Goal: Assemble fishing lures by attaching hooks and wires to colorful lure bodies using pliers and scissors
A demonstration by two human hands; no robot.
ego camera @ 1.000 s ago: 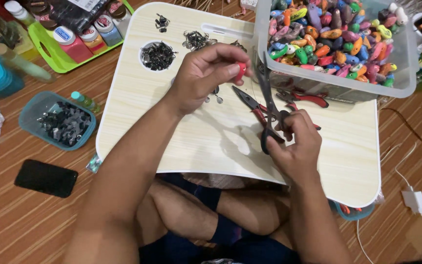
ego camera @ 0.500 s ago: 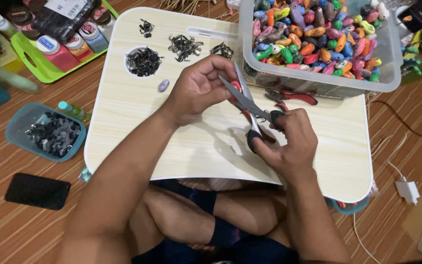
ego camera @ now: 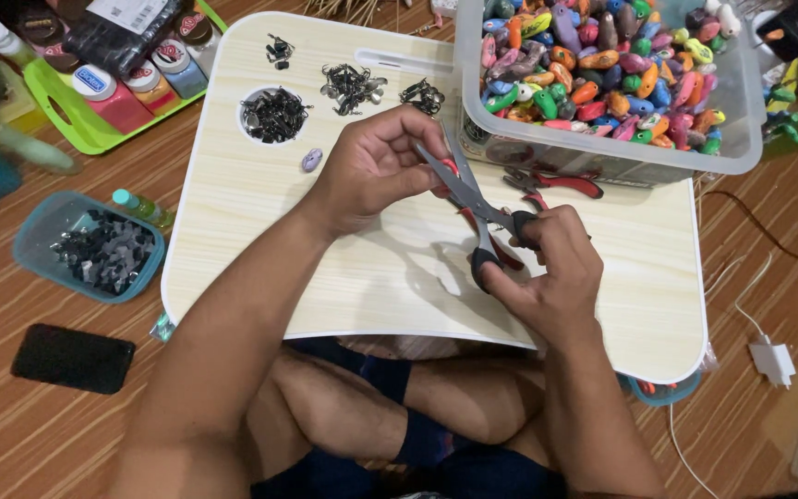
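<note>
The pale wood-grain lap table (ego camera: 260, 240) carries grey-bladed scissors with black handles (ego camera: 477, 208) and red-handled pliers (ego camera: 561, 182). At upper right, a clear plastic bin (ego camera: 602, 162) holds many-coloured small pieces; at left sit a teal tub (ego camera: 43, 236) and a lime-green tray (ego camera: 66, 115).

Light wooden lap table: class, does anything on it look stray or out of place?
One small purple-grey oval bead lies alone on the light wooden lap table, beside the round recess of dark metal clips, apart from the clear plastic bin of coloured beads.

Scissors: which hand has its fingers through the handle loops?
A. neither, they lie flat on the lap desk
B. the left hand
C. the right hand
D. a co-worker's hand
C. The right hand grips the dark handles of the scissors, whose blades point up toward the left hand, which pinches a small red piece at the blades.
</note>
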